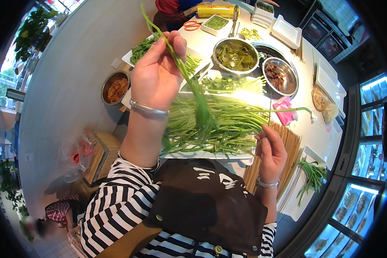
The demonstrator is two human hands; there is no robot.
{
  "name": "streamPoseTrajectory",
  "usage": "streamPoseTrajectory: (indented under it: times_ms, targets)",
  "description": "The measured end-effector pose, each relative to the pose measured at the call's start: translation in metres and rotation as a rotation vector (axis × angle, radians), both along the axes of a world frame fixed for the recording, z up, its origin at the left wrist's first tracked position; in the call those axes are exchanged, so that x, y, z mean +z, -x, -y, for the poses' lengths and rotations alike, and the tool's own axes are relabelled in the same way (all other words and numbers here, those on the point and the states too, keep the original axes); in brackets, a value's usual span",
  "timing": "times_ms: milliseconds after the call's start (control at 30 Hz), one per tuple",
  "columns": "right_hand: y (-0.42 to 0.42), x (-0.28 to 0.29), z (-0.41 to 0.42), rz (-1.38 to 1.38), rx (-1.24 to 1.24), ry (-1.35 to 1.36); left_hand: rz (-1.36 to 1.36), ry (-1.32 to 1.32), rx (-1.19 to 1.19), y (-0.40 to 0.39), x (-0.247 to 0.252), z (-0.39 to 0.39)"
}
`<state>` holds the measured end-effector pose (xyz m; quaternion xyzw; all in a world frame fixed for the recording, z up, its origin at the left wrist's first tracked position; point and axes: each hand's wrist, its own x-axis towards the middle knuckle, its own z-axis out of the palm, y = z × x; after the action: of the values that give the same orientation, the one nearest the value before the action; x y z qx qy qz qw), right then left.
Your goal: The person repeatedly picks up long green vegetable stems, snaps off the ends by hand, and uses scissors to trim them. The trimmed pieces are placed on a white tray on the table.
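Note:
My left hand [159, 69] is raised over a white tray of long green leafy stems [225, 129], its fingers closed on a green stem [183, 69] whose leafy end hangs down, blurred, over the heap. My right hand [272, 154] is by the tray's right end, at the cut ends of the stems; its thumb and fingers are bent, and whether they pinch a stem is unclear. Many thin wooden skewers [288, 138] lie beside and partly under that hand. A white tray [292, 208] at the lower right holds skewers and a small green bunch [310, 175].
Behind stand a steel bowl of green pieces [237, 58], a steel bowl of brown pieces [277, 77] and a pink packet [285, 111]. Red-handled scissors [192, 25] lie near another person's arm [180, 14]. A bowl of reddish-brown food [116, 88] is at left. Another person [61, 211] is lower left.

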<state>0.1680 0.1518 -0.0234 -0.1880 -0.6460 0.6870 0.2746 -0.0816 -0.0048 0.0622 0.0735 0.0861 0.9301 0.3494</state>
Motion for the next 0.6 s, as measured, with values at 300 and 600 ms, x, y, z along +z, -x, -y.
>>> streamPoseTrajectory:
  times_ms: [300,600]
  targets:
    - [0.041,0.014,0.023,-0.08,0.098,-0.203,-0.086,0.163,0.089,-0.033,-0.011,-0.045]
    - [0.028,0.013,0.001,-0.08,0.288,0.267,-0.178,0.285,0.173,-0.025,-0.008,-0.052]
